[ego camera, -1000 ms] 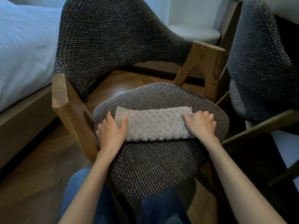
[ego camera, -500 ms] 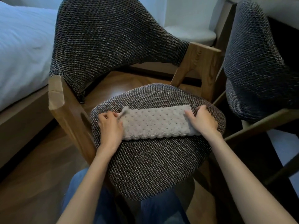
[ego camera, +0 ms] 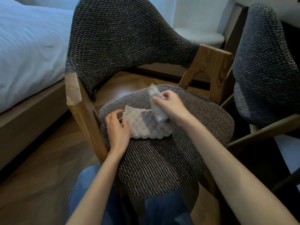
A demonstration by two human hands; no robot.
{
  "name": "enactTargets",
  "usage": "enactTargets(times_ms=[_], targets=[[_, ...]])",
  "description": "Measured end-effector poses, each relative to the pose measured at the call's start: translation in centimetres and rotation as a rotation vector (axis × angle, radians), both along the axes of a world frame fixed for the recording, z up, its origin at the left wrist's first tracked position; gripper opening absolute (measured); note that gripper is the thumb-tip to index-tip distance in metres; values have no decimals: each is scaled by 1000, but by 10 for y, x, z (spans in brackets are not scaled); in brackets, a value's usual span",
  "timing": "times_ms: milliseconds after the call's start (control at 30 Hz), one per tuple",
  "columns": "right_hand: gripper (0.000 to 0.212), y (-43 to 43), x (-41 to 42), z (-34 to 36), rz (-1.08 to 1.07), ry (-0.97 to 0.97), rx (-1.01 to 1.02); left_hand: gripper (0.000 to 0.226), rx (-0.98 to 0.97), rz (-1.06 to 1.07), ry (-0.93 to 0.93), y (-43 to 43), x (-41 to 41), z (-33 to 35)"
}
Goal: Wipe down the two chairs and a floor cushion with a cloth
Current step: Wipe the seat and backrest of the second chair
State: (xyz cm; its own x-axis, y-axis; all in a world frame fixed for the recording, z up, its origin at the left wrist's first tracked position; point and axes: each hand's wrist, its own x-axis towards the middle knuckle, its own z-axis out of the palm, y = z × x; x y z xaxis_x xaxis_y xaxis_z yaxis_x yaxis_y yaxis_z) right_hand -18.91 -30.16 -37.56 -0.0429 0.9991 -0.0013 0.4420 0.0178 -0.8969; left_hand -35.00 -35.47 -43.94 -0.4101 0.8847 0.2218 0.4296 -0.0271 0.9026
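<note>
A beige knobbly cloth (ego camera: 138, 125) lies on the woven grey seat of the near chair (ego camera: 162, 159), its right end lifted and folded over toward the left. My right hand (ego camera: 170, 104) pinches that raised end above the seat. My left hand (ego camera: 117, 127) rests on the cloth's left end, thumb on top of it, holding it down against the seat. A second chair (ego camera: 266, 70) of the same dark weave and wooden frame stands at the right. A round white cushion (ego camera: 201, 35) sits on the floor behind the near chair.
A bed with white bedding (ego camera: 27, 46) and a wooden base runs along the left. The floor (ego camera: 40, 176) is brown wood. My knees in blue jeans (ego camera: 90, 200) are just below the seat's front edge. The near chair's wooden arms flank the seat.
The cloth lay flat and stretched between both hands. My right hand has now lifted its right end and carried it leftward over the rest; my left hand stayed on the left end.
</note>
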Motion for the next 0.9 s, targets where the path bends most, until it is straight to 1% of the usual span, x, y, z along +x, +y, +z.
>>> enactTargets(times_ms=[67, 100, 133, 167, 200, 233, 267, 300, 333, 367, 400, 467, 500, 533, 600, 667, 700, 733, 767, 800, 833, 867, 900], targets=[[28, -8, -29, -5, 128, -63, -12, 31, 29, 10, -26, -1, 0, 0], [34, -12, -37, -9, 186, -81, -49, 31, 37, 19, -42, -2, 0, 0], [37, -15, -42, -12, 234, -41, -113, 32, 40, 28, -59, -2, -1, -1], [36, -17, -44, -13, 267, 44, -181, 35, 42, 39, -71, -2, -2, -2], [34, -18, -45, -14, 282, 125, -196, 39, 42, 48, -75, -2, -3, -4], [31, -17, -43, -14, 262, 128, -115, 42, 43, 54, -78, -1, -4, -6], [28, -15, -39, -14, 218, 36, 46, 42, 44, 56, -86, -1, -4, -7], [26, -11, -35, -15, 174, -99, 224, 40, 47, 58, -98, 0, -4, -8], [26, -8, -30, -18, 153, -221, 366, 34, 50, 67, -106, 0, -4, -8], [29, -6, -27, -23, 183, -331, 425, 27, 54, 88, -110, 1, -3, -7], [34, -4, -25, -30, 258, -437, 396, 23, 66, 112, -119, 2, -2, -6], [45, -8, -23, -50, 434, -653, 199, 29, 85, 130, -186, 2, -1, -5], [48, -12, -21, -60, 486, -722, 117, 31, 86, 117, -225, 1, 0, -4], [49, -17, -18, -68, 501, -739, 83, 31, 84, 96, -244, 0, 0, -3], [49, -23, -9, -74, 478, -680, 89, 23, 61, 43, -176, -1, -1, -4], [48, -26, -5, -73, 419, -580, 128, 21, 36, -2, -11, -1, -2, -8], [47, -27, -5, -72, 325, -511, 161, 24, 22, -16, 40, -1, -2, -9], [46, -26, -5, -71, 184, -451, 170, 26, 18, -18, 58, -1, -3, -9], [50, -24, -5, -69, 37, -417, 131, 27, 23, -10, 46, -1, -3, -9], [59, -22, -6, -68, -70, -432, 56, 27, 31, 0, 27, -1, -3, -8], [68, -21, -7, -68, -113, -507, -13, 28, 35, 6, 20, -1, -3, -8], [73, -20, -9, -68, -105, -581, -59, 28, 34, 5, 21, -1, -3, -8], [73, -20, -11, -68, -78, -582, -74, 28, 29, -3, 20, -1, -3, -8]])
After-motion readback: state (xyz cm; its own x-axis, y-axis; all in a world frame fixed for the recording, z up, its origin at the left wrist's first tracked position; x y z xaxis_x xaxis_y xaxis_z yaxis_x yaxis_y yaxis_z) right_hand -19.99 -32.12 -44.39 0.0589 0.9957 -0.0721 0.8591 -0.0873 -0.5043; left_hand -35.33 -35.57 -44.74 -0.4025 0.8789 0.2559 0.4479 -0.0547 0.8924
